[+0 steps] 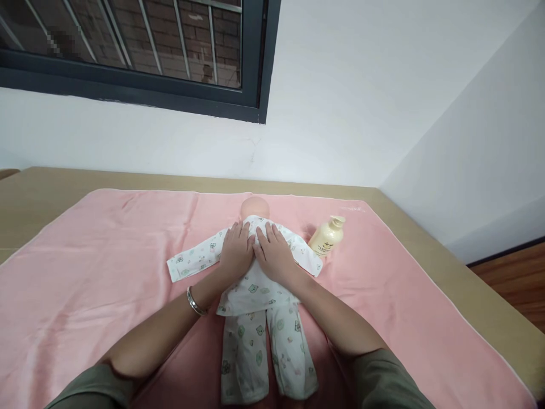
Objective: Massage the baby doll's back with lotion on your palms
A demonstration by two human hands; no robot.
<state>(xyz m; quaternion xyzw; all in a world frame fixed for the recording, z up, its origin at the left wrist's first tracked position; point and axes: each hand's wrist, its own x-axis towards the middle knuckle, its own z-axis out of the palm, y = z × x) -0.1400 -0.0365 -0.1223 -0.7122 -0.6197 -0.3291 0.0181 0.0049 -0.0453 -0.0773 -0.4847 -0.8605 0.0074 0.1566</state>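
Note:
A baby doll (255, 207) lies on a pink mat, its bald head pointing away from me and no facial features showing. It wears a white printed top (258, 289) with both sleeves spread out, and matching trousers (244, 358). My left hand (236, 250) rests flat on the left side of the upper top, fingers stretched out. On the right side of it my right hand (276, 253) lies flat too, fingers extended. The two thumbs come close together near the middle. Neither hand grips anything. The cloth under the palms is hidden.
Beside the right sleeve stands a cream pump bottle (327, 236). The pink mat (106, 272) covers much of a wooden table (430, 250). A white wall (332, 102) and a dark-framed barred window (128, 85) are behind it. Brown wood (515, 278) shows at far right.

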